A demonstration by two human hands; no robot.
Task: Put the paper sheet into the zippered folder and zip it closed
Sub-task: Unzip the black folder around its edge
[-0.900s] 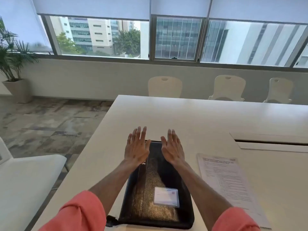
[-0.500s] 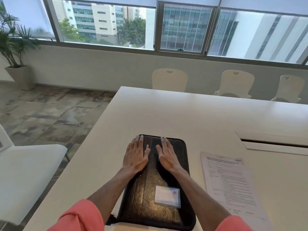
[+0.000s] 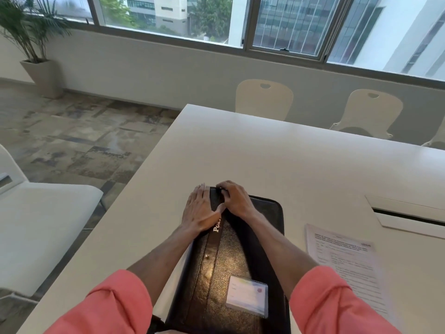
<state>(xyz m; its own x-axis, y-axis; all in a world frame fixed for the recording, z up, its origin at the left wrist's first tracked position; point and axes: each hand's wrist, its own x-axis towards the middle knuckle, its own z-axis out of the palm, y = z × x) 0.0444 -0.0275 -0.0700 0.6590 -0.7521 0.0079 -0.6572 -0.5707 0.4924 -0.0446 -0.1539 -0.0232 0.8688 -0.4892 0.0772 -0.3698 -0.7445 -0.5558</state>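
A black zippered folder [image 3: 240,261] lies closed on the white table [image 3: 265,153] right in front of me, with a small card [image 3: 248,297] on its cover. My left hand [image 3: 199,208] rests flat on the folder's far left corner, fingers together and extended. My right hand [image 3: 234,201] is beside it with fingers curled over the folder's far edge, seemingly pinching something small there; what it pinches is hidden. The printed paper sheet [image 3: 346,261] lies flat on the table to the right of the folder, untouched.
A recessed cable hatch [image 3: 409,215] sits in the table at the right. Two cream chairs [image 3: 265,100] [image 3: 370,112] stand at the far side. A white seat [image 3: 36,225] is at my left and a potted plant [image 3: 36,44] in the far corner.
Both hands came down from hovering onto the folder and slid to its far left corner. The right fingers went from flat to curled over the edge. My head tilted down.
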